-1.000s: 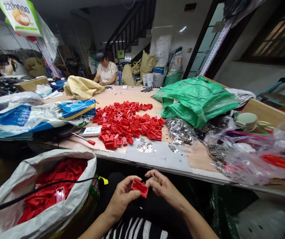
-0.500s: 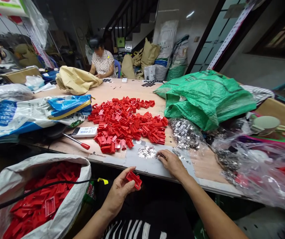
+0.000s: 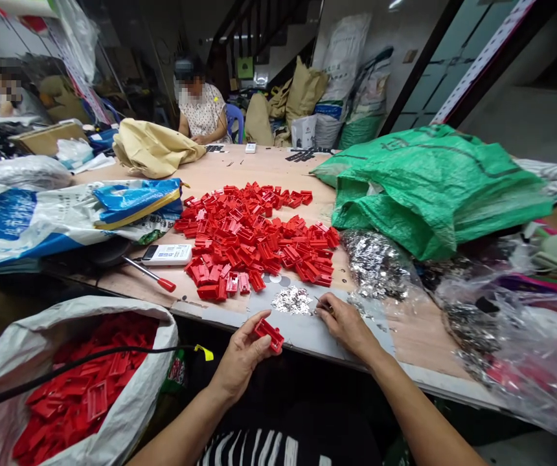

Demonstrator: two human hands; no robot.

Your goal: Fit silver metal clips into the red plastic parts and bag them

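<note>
My left hand (image 3: pixel 245 353) grips a red plastic housing (image 3: pixel 269 335) between thumb and fingers, its hollow side showing, just off the table's front edge. Over the grey mat (image 3: pixel 302 330), my right hand (image 3: pixel 339 317) is closed in a pinch on a thin dark piece (image 3: pixel 324 305), too small to identify. Close to its fingertips, on the left, lies a small heap of shiny metal pieces (image 3: pixel 292 300). A large pile of red housings (image 3: pixel 254 239) spreads on the table behind the mat.
An open white sack (image 3: pixel 162 317) of red parts stands at the lower left. A screwdriver (image 3: pixel 155 275) and a white box (image 3: pixel 169 254) lie left of the pile. Green sack (image 3: pixel 434 188) and bagged metal pieces (image 3: pixel 375 262) lie right. A person (image 3: pixel 203 113) sits across the table.
My right hand has closed its fingers and now holds a thin dark piece beside the metal heap. The camera view has shifted slightly; my left hand still holds the red housing.
</note>
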